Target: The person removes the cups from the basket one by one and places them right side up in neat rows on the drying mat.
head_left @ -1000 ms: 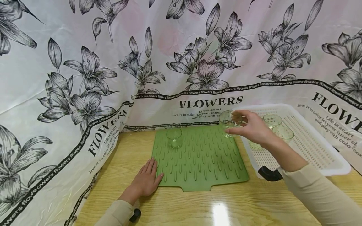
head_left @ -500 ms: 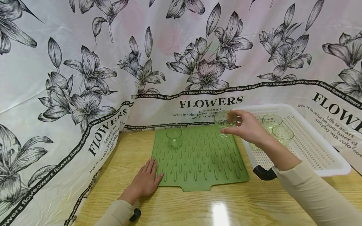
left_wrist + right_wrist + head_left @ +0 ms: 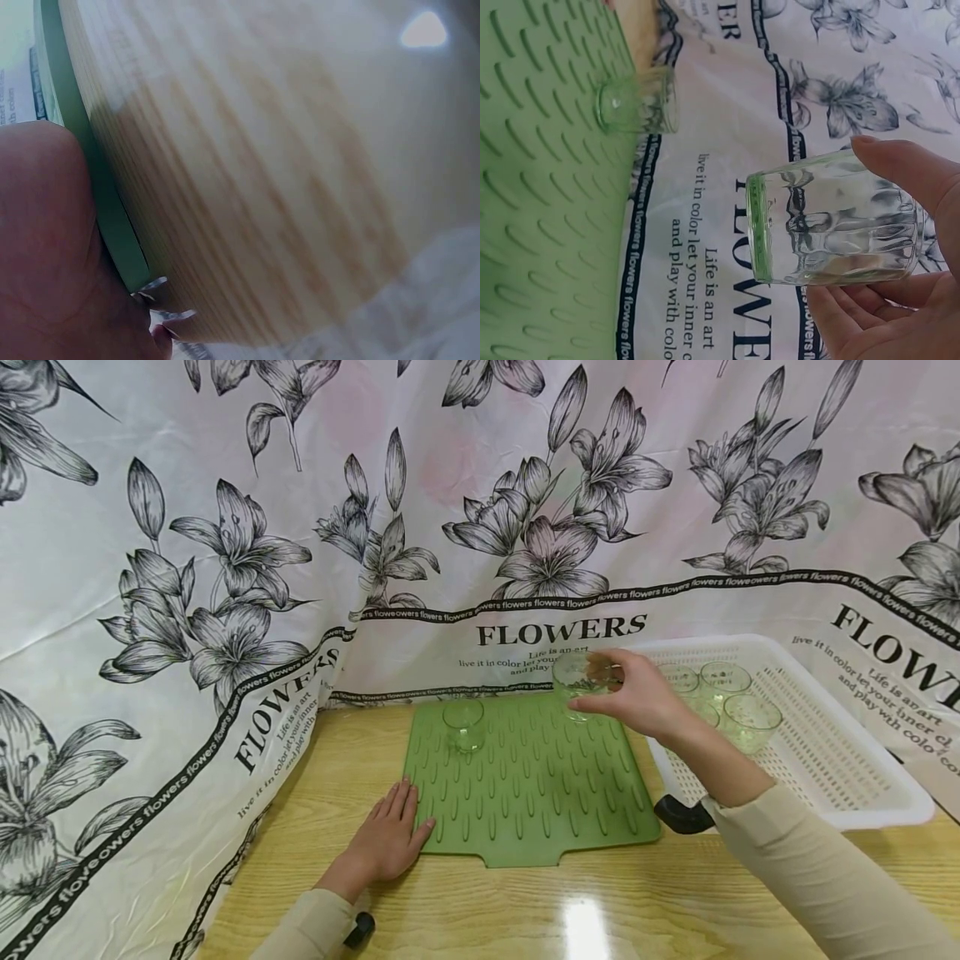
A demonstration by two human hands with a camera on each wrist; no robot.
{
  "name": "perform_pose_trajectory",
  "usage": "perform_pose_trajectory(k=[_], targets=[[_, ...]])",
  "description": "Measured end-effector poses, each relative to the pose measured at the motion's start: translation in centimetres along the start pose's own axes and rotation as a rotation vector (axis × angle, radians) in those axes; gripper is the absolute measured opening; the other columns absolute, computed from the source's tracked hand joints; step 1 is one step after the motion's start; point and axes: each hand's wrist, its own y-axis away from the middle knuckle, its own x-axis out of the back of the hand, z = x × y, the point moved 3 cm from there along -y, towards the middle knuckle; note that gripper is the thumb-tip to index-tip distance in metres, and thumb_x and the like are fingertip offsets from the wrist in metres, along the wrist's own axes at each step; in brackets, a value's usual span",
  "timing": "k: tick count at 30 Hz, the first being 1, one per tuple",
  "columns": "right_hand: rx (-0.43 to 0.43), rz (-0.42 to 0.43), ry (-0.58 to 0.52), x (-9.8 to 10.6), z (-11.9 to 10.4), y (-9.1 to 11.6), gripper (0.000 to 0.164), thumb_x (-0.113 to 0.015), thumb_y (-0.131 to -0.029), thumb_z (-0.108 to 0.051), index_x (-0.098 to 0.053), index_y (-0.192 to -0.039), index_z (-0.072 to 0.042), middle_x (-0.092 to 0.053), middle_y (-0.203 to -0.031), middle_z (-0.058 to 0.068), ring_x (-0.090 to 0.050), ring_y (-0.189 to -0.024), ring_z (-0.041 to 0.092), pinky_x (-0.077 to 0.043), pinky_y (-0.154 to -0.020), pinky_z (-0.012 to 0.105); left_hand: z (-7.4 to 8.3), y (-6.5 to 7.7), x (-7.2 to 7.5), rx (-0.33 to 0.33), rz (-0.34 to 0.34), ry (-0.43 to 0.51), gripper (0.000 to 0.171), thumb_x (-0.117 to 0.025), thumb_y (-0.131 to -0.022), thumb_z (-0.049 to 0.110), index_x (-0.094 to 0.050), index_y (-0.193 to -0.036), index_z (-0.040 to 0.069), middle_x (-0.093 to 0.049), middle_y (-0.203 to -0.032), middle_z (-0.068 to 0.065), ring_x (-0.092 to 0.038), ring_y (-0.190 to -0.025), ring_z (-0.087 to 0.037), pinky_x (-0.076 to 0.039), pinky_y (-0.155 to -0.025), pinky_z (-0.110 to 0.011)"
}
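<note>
Upright above the back right part of a green ridged mat (image 3: 517, 793), a clear drinking glass (image 3: 832, 225) is gripped between the thumb and fingers of my right hand (image 3: 637, 693). In the right wrist view its base hangs apart from the mat. A second glass (image 3: 463, 727) stands upright at the mat's back left. My left hand (image 3: 386, 839) lies flat, its straight fingers on the mat's left edge. The left wrist view has part of that hand (image 3: 45, 240) close up against the mat's green edge (image 3: 112, 217).
To the right of the mat stands a white perforated plastic basket (image 3: 892, 802) with several glasses (image 3: 750, 720) grouped at its left side. A floral-printed sheet (image 3: 405, 652) hangs behind and left of the wooden table (image 3: 465, 910).
My right hand has carried the glass leftward, from near the basket to over the mat. More of the glasses in the basket now show. The left hand stays in place.
</note>
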Motion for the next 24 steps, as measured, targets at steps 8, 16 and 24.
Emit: perform_pose_trajectory(k=[8,16,24], targets=[[0.002,-0.011,-0.006,-0.8,-0.5,-0.4,0.087,-0.087,-0.083,-0.030,-0.043,-0.151,0.001,-0.053,-0.144,0.023,-0.050,-0.135,0.041,-0.040,-0.112,0.056,-0.1,-0.1,-0.2,0.001,0.012,-0.004,0.078,-0.026,-0.110,0.057,-0.018,-0.163,0.000,-0.007,-0.171,-0.018,-0.011,-0.157,-0.037,-0.020,-0.124,-0.054],[-0.001,-0.013,0.003,-1.7,-0.7,-1.0,0.087,-0.088,-0.082,-0.031,-0.044,-0.151,-0.001,-0.055,-0.143,0.021,-0.051,-0.131,0.040,-0.042,-0.110,0.056,-0.2,-0.1,-0.3,0.001,0.013,0.000,0.077,-0.027,-0.110,0.056,-0.019,-0.163,0.000,-0.007,-0.171,-0.018,-0.010,-0.157,-0.037,-0.019,-0.124,-0.055],[0.006,-0.002,0.008,-2.7,-0.8,-1.9,0.082,-0.088,-0.083,-0.027,-0.046,-0.148,0.002,-0.056,-0.138,0.021,-0.053,-0.127,0.039,-0.043,-0.110,0.055,-0.2,-0.2,-0.1,0.004,-0.007,-0.007,0.076,-0.028,-0.110,0.055,-0.017,-0.163,0.001,-0.006,-0.171,-0.018,-0.010,-0.157,-0.037,-0.019,-0.124,-0.055]])
